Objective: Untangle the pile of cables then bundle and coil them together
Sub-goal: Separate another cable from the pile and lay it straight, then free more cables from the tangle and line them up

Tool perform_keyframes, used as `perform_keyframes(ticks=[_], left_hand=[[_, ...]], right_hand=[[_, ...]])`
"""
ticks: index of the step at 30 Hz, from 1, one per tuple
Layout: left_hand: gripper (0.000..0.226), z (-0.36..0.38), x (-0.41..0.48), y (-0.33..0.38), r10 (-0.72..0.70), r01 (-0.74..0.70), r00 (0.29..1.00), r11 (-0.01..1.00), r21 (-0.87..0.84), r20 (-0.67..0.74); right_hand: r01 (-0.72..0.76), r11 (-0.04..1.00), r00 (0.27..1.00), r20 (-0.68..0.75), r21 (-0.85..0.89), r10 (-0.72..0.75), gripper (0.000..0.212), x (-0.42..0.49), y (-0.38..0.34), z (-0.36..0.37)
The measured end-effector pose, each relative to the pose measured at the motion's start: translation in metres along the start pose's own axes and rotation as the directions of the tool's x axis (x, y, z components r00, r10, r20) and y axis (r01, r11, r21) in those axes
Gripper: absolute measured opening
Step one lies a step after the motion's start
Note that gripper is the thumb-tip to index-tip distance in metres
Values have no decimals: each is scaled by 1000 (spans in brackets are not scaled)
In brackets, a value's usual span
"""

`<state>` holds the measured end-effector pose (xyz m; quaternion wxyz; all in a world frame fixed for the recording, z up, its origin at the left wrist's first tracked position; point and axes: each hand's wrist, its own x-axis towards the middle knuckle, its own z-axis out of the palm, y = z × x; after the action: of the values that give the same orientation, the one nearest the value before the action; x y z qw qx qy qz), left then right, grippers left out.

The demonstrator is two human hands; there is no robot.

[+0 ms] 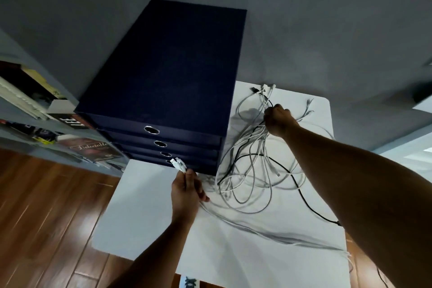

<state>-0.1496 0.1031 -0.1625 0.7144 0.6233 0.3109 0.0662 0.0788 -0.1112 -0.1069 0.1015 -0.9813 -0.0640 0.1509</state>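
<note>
Left of cables (253,140), drawer unit (168,72), bookshelf (28,100)

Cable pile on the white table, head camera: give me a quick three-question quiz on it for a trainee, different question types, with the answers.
1. True or false: the right hand grips a bunch of the tangled cables.
2. What does the left hand hold? A) white cable ends with USB plugs B) a black plug C) a drawer front
3. Fill in: in the head view the tangle lies to the ___ of the dark blue drawer unit.
Key: 1 true; 2 A; 3 right.
</note>
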Motion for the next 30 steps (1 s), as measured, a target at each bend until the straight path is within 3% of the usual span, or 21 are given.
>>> perform_keyframes(ticks=[5,14,30], left_hand=[[32,1,2,1,-31,31,1000,999,-14,-2],[33,0,1,0,-35,35,999,999,1,-4],[33,-1,-2,4,-27,27,1000,1000,7,4]], right_hand=[[-161,975,982,-77,150,174,22,20,-1,11],[-310,918,921,-161,249,355,22,35,-6,19],[-396,863,877,-150,313,456,27,29,-11,23]])
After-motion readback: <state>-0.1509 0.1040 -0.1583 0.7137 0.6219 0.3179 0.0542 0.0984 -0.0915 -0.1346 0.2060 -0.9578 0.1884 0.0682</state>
